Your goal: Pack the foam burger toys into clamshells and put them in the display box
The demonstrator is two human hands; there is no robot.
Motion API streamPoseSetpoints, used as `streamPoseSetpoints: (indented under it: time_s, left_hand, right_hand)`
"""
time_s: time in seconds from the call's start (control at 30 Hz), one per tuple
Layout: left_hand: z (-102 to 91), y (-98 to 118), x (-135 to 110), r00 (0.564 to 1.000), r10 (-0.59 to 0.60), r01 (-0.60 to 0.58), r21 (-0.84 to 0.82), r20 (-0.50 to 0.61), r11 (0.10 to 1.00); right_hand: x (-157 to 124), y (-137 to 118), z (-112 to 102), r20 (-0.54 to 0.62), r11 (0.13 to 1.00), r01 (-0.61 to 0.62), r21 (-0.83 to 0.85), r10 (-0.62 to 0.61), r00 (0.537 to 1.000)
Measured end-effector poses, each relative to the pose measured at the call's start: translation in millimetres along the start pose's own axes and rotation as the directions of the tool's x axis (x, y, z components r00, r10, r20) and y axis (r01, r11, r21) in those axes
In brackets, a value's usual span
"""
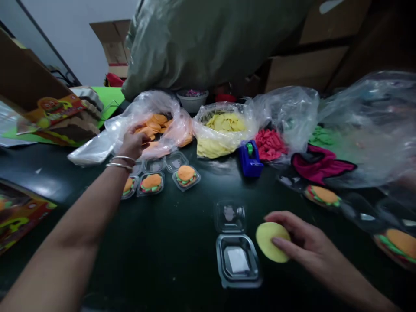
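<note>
My right hand [302,242] pinches a flat, round yellow disc [271,242] between thumb and fingers, just right of an open clear plastic clamshell box [238,260]. A white patch shows in the base of that box, and its lid [230,216] lies folded back. At the far left, my left hand [134,141], with bracelets on the wrist, reaches into a clear bag [182,115] of orange round pieces [156,123]. Its fingers are curled against an orange piece and partly hidden among the others.
Behind are bags of yellow discs [224,123], red pieces [270,145] and green pieces [321,136]. A blue tape dispenser [251,160] stands before them. Boxed toy burgers [186,174] sit at left; more burgers [323,196] lie right, near a magenta cloth [316,167].
</note>
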State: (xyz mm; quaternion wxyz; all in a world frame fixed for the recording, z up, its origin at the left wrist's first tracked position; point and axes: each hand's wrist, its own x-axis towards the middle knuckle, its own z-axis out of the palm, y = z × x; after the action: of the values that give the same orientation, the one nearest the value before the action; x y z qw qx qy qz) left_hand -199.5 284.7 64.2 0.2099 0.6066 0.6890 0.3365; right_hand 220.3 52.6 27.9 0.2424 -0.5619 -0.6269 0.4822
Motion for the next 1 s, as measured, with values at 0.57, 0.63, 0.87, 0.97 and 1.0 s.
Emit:
streamPoseSetpoints:
  time_s: [0.57,0.63,0.87,0.97,1.0]
  left_hand:
    - [67.0,80.6,-243.5,0.734,0.028,0.527,-0.595,0.679,0.606]
    - [72.0,87.2,-246.7,0.704,0.086,0.492,-0.571,0.705,0.657]
    - [103.3,97.5,-271.2,0.607,0.264,-0.111,-0.249,0.749,0.962]
    - [119.0,93.5,-284.3,0.581,0.386,-0.532,-0.024,0.717,0.846]
    - [122.3,91.4,-287.6,0.584,0.424,-0.602,0.018,0.692,0.799]
  right_hand:
    - [-5.8,-4.0,55.7,-0.04,0.986,0.159,-0.053,-0.161,0.986]
    - [-6.5,-0.1,47.4,-0.078,0.989,0.146,-0.011,-0.147,0.986]
    - [-14.6,20.3,24.9,-0.241,0.985,0.085,0.152,-0.046,0.969]
    - [-20.6,23.4,27.4,-0.205,0.979,0.084,0.186,-0.045,0.978]
    - [-22.5,23.1,28.5,-0.198,0.977,0.088,0.194,-0.049,0.979]
